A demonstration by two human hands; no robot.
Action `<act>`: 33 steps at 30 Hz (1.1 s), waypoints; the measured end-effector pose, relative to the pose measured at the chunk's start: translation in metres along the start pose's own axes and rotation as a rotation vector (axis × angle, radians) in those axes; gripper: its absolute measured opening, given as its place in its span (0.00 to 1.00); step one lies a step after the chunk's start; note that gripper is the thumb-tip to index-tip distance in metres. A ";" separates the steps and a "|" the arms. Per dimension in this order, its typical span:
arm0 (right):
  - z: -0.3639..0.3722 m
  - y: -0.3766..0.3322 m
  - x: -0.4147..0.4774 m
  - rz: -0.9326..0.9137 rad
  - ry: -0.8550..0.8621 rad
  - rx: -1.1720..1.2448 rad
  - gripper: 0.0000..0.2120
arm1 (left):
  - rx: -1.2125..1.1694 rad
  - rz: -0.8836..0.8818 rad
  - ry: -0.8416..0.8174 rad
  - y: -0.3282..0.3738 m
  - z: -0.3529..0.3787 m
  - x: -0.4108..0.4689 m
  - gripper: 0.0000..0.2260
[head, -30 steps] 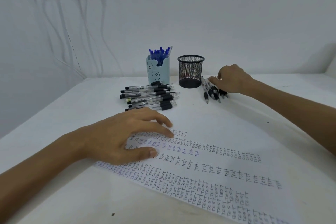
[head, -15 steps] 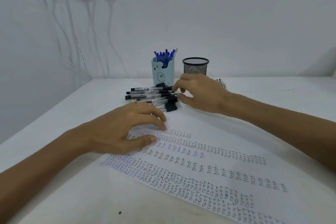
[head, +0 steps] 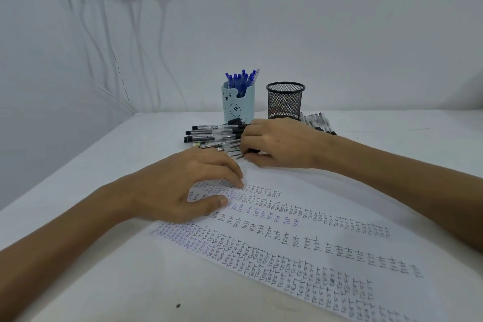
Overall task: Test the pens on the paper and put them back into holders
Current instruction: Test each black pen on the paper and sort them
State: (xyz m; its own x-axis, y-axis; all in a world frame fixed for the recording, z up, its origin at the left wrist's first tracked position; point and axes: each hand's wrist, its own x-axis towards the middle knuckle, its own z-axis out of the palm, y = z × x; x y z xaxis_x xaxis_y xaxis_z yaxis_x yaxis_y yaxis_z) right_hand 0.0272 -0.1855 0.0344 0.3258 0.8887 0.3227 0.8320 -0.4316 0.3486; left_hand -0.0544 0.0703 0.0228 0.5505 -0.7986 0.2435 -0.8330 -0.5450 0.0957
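A white paper (head: 313,217) covered in rows of handwritten "TEST" lies across the table. My left hand (head: 183,188) rests flat on its upper left part, fingers spread. A pile of black-capped pens (head: 214,136) lies behind it. My right hand (head: 277,142) is on the pile's right end, fingers curled round a black pen there. Behind the pile stand a light-blue bear holder (head: 238,102) full of blue pens and a black mesh holder (head: 285,100). A smaller group of black pens (head: 317,121) lies right of the mesh holder.
The white table (head: 130,282) meets the wall just behind the holders. White cables (head: 141,42) hang from a wall socket at the upper left. A small dark speck (head: 178,305) lies on the table near the front edge.
My right hand moved left from the small pen group by the mesh holder to the big pile and has closed its fingers on a pen there. My left hand stayed on the paper.
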 end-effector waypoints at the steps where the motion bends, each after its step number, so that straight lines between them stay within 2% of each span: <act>1: -0.002 0.000 -0.001 0.009 -0.012 0.017 0.12 | 0.001 -0.002 0.000 0.000 0.000 0.000 0.14; 4: -0.010 0.000 -0.005 0.065 -0.043 0.085 0.04 | 0.011 -0.001 -0.001 0.000 0.000 0.000 0.14; 7: -0.013 0.002 -0.007 0.130 -0.030 0.101 0.12 | 0.017 0.000 0.004 0.001 -0.001 0.000 0.14; 10: -0.006 0.006 -0.011 0.144 0.070 -0.022 0.16 | 0.003 -0.005 0.002 0.002 0.000 0.001 0.14; 12: -0.003 0.007 -0.014 0.273 0.145 -0.025 0.18 | -0.010 -0.013 -0.003 0.002 0.000 0.000 0.14; 15: -0.003 0.008 -0.018 0.472 0.116 -0.007 0.31 | -0.024 -0.026 -0.012 0.001 0.000 -0.001 0.15; 20: -0.003 0.010 -0.021 0.445 0.194 0.112 0.34 | -0.051 -0.034 -0.026 0.003 0.001 -0.001 0.16; 24: -0.007 -0.001 -0.019 0.448 0.168 0.165 0.40 | -0.054 -0.044 -0.038 0.004 0.001 -0.001 0.17; 26: -0.009 -0.006 -0.017 0.454 0.202 0.180 0.36 | -0.057 -0.047 -0.039 0.005 0.001 -0.001 0.17; 29: -0.012 -0.005 -0.016 0.436 0.273 0.378 0.29 | -0.045 -0.052 -0.049 0.007 0.001 -0.001 0.18; 33: -0.011 -0.001 -0.018 0.553 0.427 0.550 0.23 | -0.080 -0.125 -0.040 0.011 0.005 -0.003 0.25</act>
State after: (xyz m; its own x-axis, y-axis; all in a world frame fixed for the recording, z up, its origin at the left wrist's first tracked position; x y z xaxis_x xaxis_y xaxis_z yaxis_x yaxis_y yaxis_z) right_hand 0.0159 -0.2028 0.0381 0.6413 0.3938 0.6585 0.7388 -0.5486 -0.3914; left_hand -0.0645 0.0657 0.0187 0.6503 -0.7365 0.1861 -0.7590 -0.6198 0.1993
